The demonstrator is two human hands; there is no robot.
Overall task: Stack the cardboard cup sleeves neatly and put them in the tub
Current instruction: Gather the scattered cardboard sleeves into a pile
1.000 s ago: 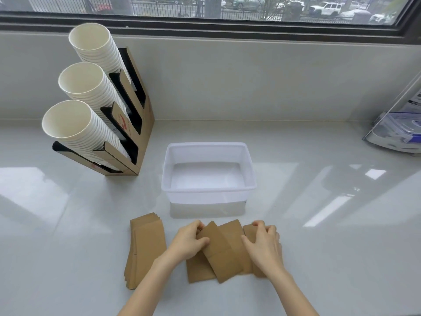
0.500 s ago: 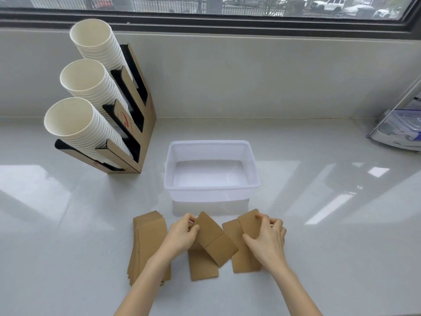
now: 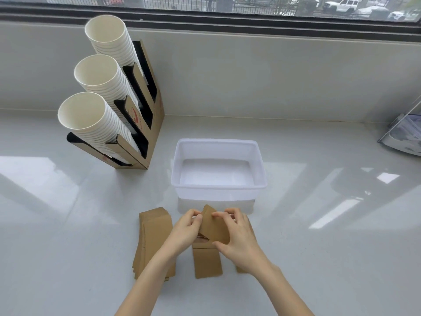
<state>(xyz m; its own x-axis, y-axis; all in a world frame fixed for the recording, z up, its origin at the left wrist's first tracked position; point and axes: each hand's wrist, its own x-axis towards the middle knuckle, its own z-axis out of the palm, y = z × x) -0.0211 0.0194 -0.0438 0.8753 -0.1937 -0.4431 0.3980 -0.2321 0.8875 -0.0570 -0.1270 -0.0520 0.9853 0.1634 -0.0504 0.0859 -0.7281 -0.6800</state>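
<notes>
Head view: a tilted sleeve (image 3: pixel 214 226) was pinched between the left hand (image 3: pixel 185 229) and right hand (image 3: pixel 239 240), long axis slanting away. The stacked sleeves (image 3: pixel 153 242) lay just left, nearer the left hand; the tub (image 3: pixel 218 190) stood directly beyond, empty.

You've got bright daylight from the window (image 3: pixel 227 3) at 12 o'clock. Glare patches streak the glossy counter (image 3: pixel 68 224) at 3 and 9. Edges bow.
</notes>
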